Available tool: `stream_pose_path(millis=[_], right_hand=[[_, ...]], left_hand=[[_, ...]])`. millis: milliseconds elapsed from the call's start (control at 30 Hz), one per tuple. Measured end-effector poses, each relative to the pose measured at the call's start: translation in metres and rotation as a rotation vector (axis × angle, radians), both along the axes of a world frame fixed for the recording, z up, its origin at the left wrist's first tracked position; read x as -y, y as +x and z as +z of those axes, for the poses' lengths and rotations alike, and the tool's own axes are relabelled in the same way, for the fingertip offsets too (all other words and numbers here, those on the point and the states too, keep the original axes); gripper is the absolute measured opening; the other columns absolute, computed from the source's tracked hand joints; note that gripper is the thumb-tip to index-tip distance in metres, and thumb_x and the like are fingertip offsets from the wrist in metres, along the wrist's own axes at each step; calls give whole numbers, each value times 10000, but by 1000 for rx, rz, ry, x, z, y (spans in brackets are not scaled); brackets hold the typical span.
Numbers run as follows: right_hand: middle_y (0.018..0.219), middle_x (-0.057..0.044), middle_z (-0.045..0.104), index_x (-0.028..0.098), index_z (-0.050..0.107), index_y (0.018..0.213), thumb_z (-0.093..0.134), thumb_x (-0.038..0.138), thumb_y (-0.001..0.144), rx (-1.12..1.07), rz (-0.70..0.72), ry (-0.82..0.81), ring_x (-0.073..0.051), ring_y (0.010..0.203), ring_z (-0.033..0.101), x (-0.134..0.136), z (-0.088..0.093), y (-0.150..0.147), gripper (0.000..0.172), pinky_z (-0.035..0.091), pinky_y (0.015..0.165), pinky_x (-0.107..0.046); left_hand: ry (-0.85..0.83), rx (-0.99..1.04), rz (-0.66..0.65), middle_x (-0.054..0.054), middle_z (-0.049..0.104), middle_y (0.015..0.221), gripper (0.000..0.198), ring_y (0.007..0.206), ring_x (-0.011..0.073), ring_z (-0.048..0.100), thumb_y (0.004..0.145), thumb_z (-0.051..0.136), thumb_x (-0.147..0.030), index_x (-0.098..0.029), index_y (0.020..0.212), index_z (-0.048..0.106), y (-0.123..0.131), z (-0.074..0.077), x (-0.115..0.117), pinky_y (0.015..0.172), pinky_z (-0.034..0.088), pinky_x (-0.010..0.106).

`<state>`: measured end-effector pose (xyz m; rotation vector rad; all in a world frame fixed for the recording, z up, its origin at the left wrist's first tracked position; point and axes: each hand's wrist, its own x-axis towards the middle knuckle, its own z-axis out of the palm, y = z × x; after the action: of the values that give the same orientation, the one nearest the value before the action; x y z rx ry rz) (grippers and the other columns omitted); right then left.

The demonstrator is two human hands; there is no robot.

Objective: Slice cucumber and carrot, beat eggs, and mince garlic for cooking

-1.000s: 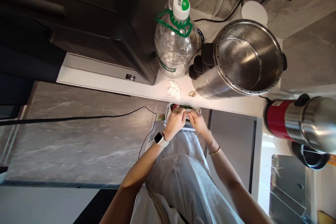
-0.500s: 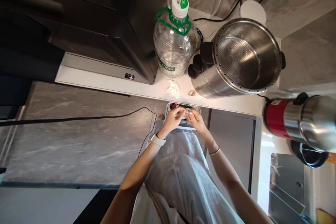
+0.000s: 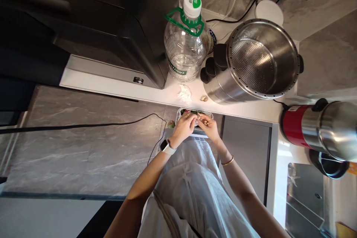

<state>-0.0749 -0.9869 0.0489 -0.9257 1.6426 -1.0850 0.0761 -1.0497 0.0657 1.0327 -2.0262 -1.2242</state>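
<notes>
My left hand [image 3: 184, 126] and my right hand [image 3: 208, 125] meet at the fingertips below the counter edge. Both are closed in a pinch on something small and pale that I cannot make out. Under them is a bin [image 3: 209, 115] with a pale rim; green and reddish scraps show inside it. My fingers and palms hide much of its opening. On the counter above lie a small brownish piece like a garlic clove [image 3: 204, 98] and a patch of thin white scraps [image 3: 184, 93].
A large clear water bottle [image 3: 185, 50] with a green handle stands behind, beside stacked steel pots [image 3: 262, 59]. A black appliance [image 3: 111, 26] fills the upper left. A red and steel vessel [image 3: 298, 124] is at right. A black cord [image 3: 111, 124] hangs across the left.
My left hand has rolled over, so its back and the watch face now show. The fingertips of both hands stay together over the bin.
</notes>
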Motion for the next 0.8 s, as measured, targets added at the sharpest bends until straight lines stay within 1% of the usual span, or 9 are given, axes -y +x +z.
stream_pose_path(millis=[67,133,233,333,400,500,600,700,800], right_hand=[[638,27,567,221,703,897,732,472,732,15,-9,7,-89,482,322,0,-1,1,301,286,452,-242],[608,24,553,219,713,847,732,482,729,37,-8,18,-98,489,345,0,-1,1,289,285,452,-244],[647,10,595,217,734,888,742,499,717,109,-13,59,-98,492,375,2,1,2,330,289,438,-240],[681,6,627,209,735,963,754,508,699,257,-66,125,-73,458,325,4,2,3,400,241,399,-225],[697,1,634,204,738,946,757,500,695,325,-110,143,-64,451,301,5,3,4,389,207,386,-221],[586,26,555,203,757,872,763,473,699,337,-125,148,-68,441,299,4,2,3,321,205,382,-225],[517,50,501,212,772,894,795,440,676,330,-113,159,-71,428,321,1,2,2,317,244,381,-222],[586,35,597,215,770,899,824,412,641,321,-93,151,-66,434,362,-2,3,-1,329,294,386,-218],[695,3,690,212,770,878,817,420,650,290,-56,148,-68,445,392,-2,6,-4,312,318,388,-221]], left_hand=[[-15,-4,-20,78,668,915,221,929,229,589,928,412,-159,-211,903,625,0,-2,0,886,453,378],[-5,-10,-16,74,672,918,215,916,225,592,931,417,-170,-214,923,627,1,-5,0,866,458,369],[-17,12,-5,68,664,901,213,907,220,586,935,419,-176,-217,928,628,2,-7,1,850,459,359],[-99,63,-17,72,642,893,231,925,224,570,945,398,-165,-213,928,623,3,-4,1,860,458,364],[-152,93,-37,76,629,892,241,936,228,564,948,389,-151,-209,927,622,4,-2,1,875,458,375],[-182,113,-69,84,625,889,238,947,237,566,945,396,-140,-204,921,624,2,-2,0,909,455,396],[-143,69,-72,85,633,889,226,958,240,575,943,408,-148,-204,925,626,0,-5,-3,931,454,400],[-46,-26,-36,77,649,896,210,942,228,588,945,417,-180,-212,919,623,-2,-9,-6,922,459,384],[111,-120,12,67,665,897,185,895,209,604,949,450,-260,-212,896,622,0,-13,-7,873,469,344]])
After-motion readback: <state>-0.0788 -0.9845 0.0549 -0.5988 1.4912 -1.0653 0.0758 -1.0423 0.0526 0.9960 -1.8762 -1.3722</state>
